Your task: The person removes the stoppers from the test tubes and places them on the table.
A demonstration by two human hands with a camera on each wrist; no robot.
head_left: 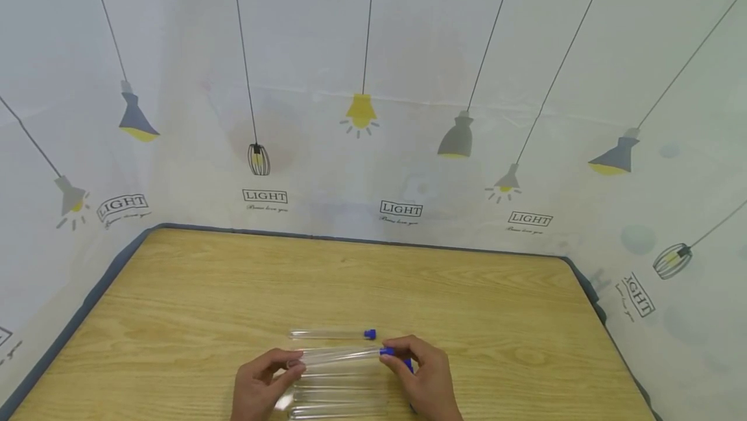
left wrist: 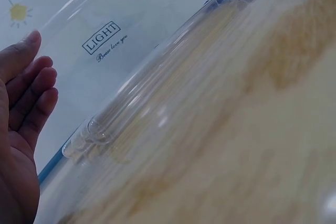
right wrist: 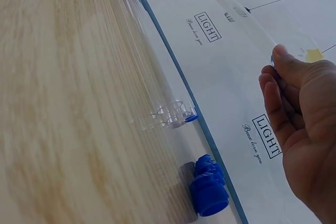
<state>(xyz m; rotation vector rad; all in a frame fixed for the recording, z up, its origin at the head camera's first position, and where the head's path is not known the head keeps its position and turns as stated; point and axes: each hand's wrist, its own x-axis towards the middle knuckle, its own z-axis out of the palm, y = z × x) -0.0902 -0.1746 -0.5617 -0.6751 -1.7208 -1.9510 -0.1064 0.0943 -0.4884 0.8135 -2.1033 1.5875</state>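
A clear test tube [head_left: 341, 355] is held up level above the table between both hands. My left hand [head_left: 262, 383] pinches its rounded left end between thumb and fingers. At its other end, my right hand [head_left: 428, 377] pinches a blue cap [head_left: 386, 351] that sits at the tube's mouth. Just beyond lies another test tube [head_left: 327, 335] with a blue cap [head_left: 370, 334] in its right end. Several uncapped test tubes [head_left: 338, 397] lie side by side on the near side, between the hands. Loose blue caps [right wrist: 209, 195] stand in a row near their open ends, partly hidden by my right hand in the head view.
The wood-grain table [head_left: 233, 285] extends to the left, right and back of the tubes. A white curtain [head_left: 315, 161] printed with lamps surrounds its far and side edges, with a dark blue border [head_left: 350, 237] along the table.
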